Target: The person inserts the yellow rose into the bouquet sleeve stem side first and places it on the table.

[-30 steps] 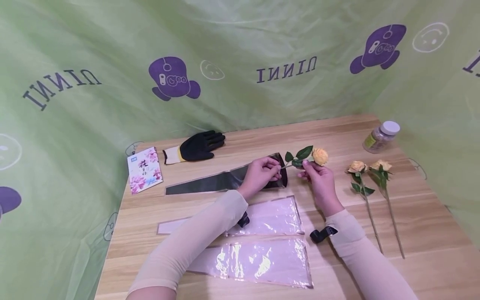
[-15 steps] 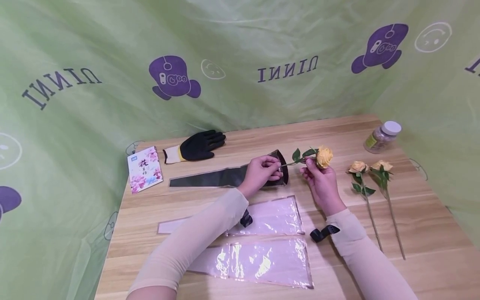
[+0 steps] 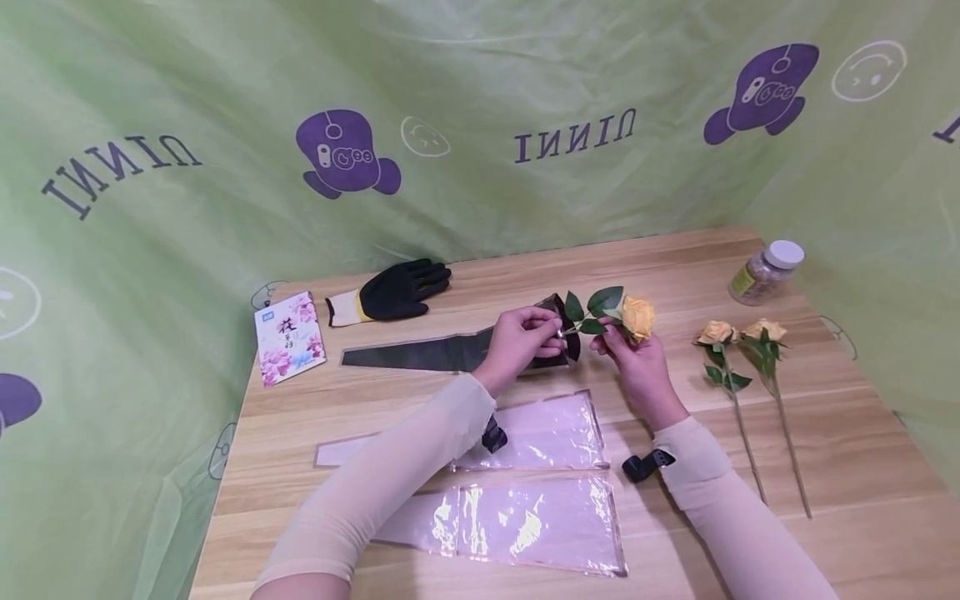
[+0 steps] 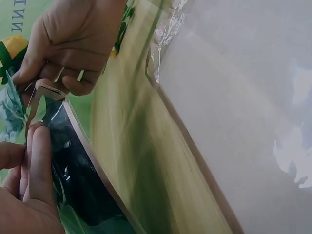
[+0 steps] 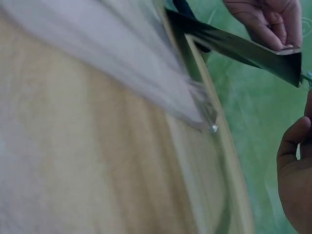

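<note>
My left hand point(image 3: 523, 346) pinches the open mouth of a black flower sleeve point(image 3: 420, 356), which tapers away to the left. In the left wrist view, its fingers hold the sleeve's clear rim point(image 4: 46, 92). Across from it, my right hand point(image 3: 639, 367) grips a yellow rose point(image 3: 638, 318) just below the bloom. The rose's stem points left into the mouth of the sleeve, with its green leaves point(image 3: 604, 302) by the opening. How far in the stem reaches is hidden. The right wrist view shows the black sleeve point(image 5: 239, 48) between both hands.
Two pale yellow roses point(image 3: 716, 335) lie to the right, below a lidded jar point(image 3: 765, 273). Two clear-fronted pale sleeves point(image 3: 540, 521) lie nearest me. A black work glove point(image 3: 397, 292) and a flowered booklet point(image 3: 290, 337) sit at the back left.
The rose first went slightly right, then came back left and turned, its leaves now closer to the sleeve's mouth. My left hand stays at the rim; the sleeve's narrow end has shifted slightly.
</note>
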The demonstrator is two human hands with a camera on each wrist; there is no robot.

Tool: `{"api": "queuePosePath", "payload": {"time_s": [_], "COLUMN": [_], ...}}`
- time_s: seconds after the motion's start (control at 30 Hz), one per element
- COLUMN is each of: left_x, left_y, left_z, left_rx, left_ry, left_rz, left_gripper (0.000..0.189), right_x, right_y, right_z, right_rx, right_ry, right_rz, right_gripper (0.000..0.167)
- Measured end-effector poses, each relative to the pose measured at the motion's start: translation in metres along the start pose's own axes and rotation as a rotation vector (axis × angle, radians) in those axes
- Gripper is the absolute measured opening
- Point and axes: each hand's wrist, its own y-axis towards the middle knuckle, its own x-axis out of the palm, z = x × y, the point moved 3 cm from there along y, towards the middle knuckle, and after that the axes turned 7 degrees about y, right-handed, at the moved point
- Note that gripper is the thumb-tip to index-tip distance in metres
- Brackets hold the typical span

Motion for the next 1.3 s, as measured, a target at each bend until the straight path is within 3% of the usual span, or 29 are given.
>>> {"api": "queuePosePath", "payload": {"time_s": [0.1,0.2,0.33,0.4,0.5,0.7,0.8,0.9,1.13,1.3], "left_x": [0.001,0.001,0.003,0.003,0.003,0.002,0.002,0.001,0.001,0.002], "left_y": [-0.001,-0.003,-0.005,-0.005,-0.005,-0.004,-0.005,-0.005,-0.006,-0.006], "left_z": [0.002,0.003,0.003,0.001,-0.001,-0.001,0.0,0.0,0.0,0.003], "left_rx": [0.024,0.103,0.23,0.251,0.227,0.151,0.143,0.139,0.102,0.056], "left_ry": [0.022,0.101,0.211,0.22,0.184,0.093,0.089,0.084,0.081,0.082], "left_rz": [0.001,0.003,0.011,0.012,0.008,0.018,0.031,0.034,0.015,0.016], "left_gripper": [0.013,0.012,0.01,0.01,0.011,0.013,0.013,0.012,0.011,0.011], "right_x": [-0.002,-0.004,-0.004,-0.004,-0.007,-0.007,-0.007,-0.007,-0.011,-0.013], "right_y": [-0.002,-0.003,-0.003,-0.004,-0.005,-0.006,-0.005,-0.003,0.002,0.004], "right_z": [0.002,0.003,0.006,0.006,0.006,-0.001,-0.004,-0.005,-0.008,-0.009], "right_rx": [-0.007,-0.007,0.049,0.092,0.15,0.184,0.196,0.22,0.216,0.24], "right_ry": [-0.125,-0.2,-0.271,-0.305,-0.255,0.11,0.207,0.21,0.065,-0.032], "right_rz": [-0.029,-0.041,-0.07,-0.08,-0.111,-0.338,-0.406,-0.367,-0.206,-0.19], "right_gripper": [0.018,0.019,0.032,0.04,0.046,0.052,0.061,0.06,0.038,0.031]}}
